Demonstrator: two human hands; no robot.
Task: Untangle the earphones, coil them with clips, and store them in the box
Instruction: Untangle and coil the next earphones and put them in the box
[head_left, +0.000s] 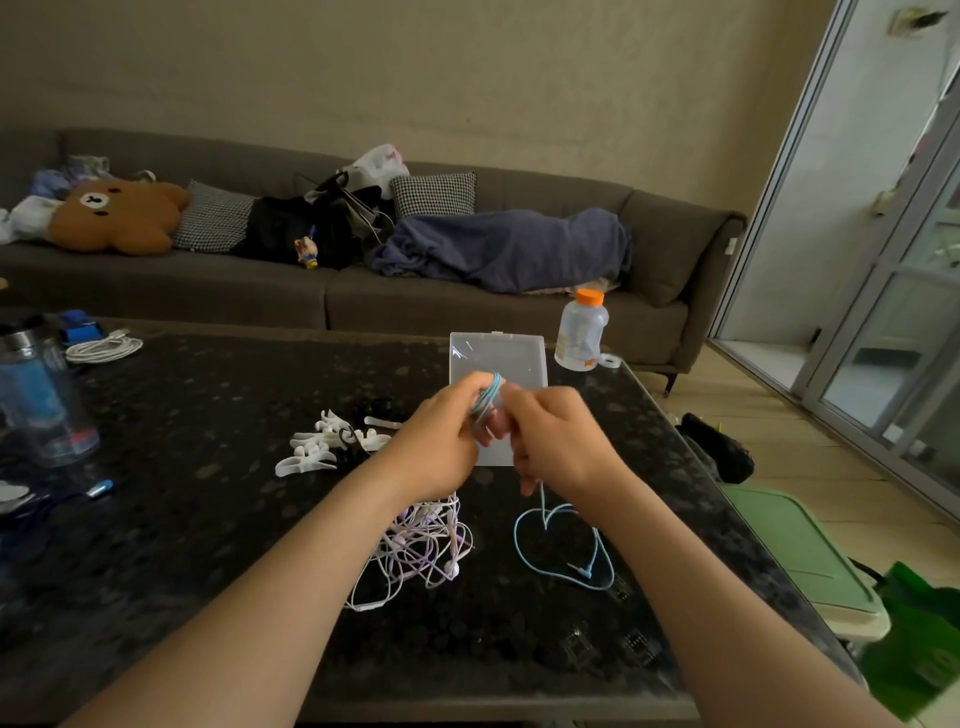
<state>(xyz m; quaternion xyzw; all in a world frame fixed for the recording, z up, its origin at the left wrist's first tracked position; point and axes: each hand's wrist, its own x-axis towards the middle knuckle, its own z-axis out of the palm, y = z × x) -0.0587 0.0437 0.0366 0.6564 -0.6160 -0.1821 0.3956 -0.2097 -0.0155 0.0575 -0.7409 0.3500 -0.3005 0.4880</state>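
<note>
Blue cord (489, 396) is looped round the curled left hand (441, 447), the right hand (558, 441) pinches it — if either grip slackens, the coil may spring open
</note>
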